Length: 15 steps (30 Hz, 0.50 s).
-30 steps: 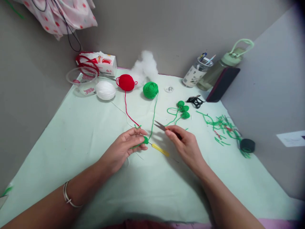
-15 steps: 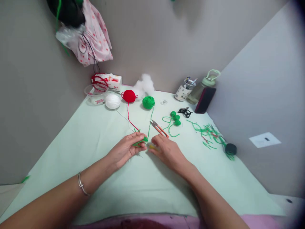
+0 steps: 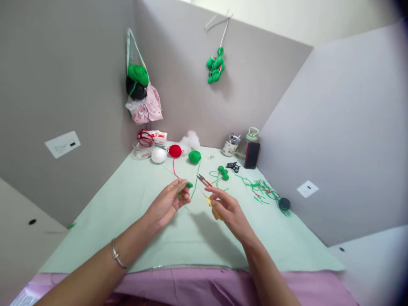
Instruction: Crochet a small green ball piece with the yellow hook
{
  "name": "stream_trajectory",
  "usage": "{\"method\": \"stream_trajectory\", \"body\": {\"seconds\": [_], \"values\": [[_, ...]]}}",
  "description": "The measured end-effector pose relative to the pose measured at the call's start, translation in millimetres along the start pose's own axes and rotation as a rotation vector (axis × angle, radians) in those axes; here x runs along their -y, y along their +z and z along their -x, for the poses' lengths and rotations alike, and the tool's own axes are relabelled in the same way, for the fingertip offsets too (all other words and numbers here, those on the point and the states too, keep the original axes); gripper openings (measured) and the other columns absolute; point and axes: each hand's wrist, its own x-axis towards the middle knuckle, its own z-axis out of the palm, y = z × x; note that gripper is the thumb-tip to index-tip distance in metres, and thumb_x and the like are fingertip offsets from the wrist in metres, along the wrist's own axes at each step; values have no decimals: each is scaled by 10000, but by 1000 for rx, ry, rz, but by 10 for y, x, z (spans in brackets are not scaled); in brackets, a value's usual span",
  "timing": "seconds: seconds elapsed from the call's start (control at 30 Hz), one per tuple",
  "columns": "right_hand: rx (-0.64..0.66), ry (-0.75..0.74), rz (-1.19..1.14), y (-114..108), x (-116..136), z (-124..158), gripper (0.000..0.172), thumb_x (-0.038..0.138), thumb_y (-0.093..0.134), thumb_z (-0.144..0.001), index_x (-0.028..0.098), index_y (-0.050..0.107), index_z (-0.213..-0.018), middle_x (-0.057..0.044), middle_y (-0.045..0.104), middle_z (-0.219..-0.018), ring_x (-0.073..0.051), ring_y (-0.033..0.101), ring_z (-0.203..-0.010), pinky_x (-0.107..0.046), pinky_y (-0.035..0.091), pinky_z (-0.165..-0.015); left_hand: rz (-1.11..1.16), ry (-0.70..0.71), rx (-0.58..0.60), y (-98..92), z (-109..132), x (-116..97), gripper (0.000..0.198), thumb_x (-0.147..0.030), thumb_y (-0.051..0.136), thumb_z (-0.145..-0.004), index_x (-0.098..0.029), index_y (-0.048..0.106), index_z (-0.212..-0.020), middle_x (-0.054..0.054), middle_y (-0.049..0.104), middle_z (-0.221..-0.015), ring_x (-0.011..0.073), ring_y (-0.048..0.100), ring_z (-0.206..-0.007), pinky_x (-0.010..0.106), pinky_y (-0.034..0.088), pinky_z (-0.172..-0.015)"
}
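My left hand [image 3: 170,202] pinches a small green crochet piece [image 3: 189,185] with loose green strands, fingers closed around it. A crochet hook with a yellow handle [image 3: 213,207] is gripped in my right hand [image 3: 228,212], its thin metal shaft pointing up and left, apart from the green piece. Red yarn runs from the red ball [image 3: 175,151] down to my left hand, and thin white yarn trails from the white ball [image 3: 158,155]. A green strand leads from the green ball [image 3: 194,157] toward the piece. Orange-handled thread snips [image 3: 204,180] lie just beyond my right fingers.
Small green crocheted balls [image 3: 223,173], a black claw clip [image 3: 233,166] and green yarn scraps [image 3: 261,187] lie to the right. Behind stand a pen cup [image 3: 230,146], a bottle [image 3: 242,149] and a phone [image 3: 252,155]. White stuffing [image 3: 190,141] and a clear bowl [image 3: 142,152] sit at the back.
My right hand has drawn the hook away from the green piece, to the right. The view has tilted up, bringing the hanging green crochet cluster and more wall into sight.
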Motion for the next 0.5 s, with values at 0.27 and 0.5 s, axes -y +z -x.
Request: {"method": "stream_trajectory", "body": {"seconds": [0.27, 0.5], "values": [[-223, 156, -571, 271, 216, 206, 411, 551, 822, -804, 209, 794, -1030, 22, 573, -756, -96, 368, -584, -278, 318, -564, -148, 80, 64, 202, 327, 189, 405, -508, 885, -792, -179, 649, -776, -36, 585, -686, 109, 571, -638, 242, 565, -656], [-290, 131, -312, 277, 326, 265, 274, 474, 744, -845, 211, 747, -767, 22, 534, -700, -133, 430, -621, -306, 351, -608, -487, 179, 96, 111, 363, 204, 323, -538, 691, -950, -216, 683, -924, 19, 654, -878, 205, 670, -842, 374, 592, -813]]}}
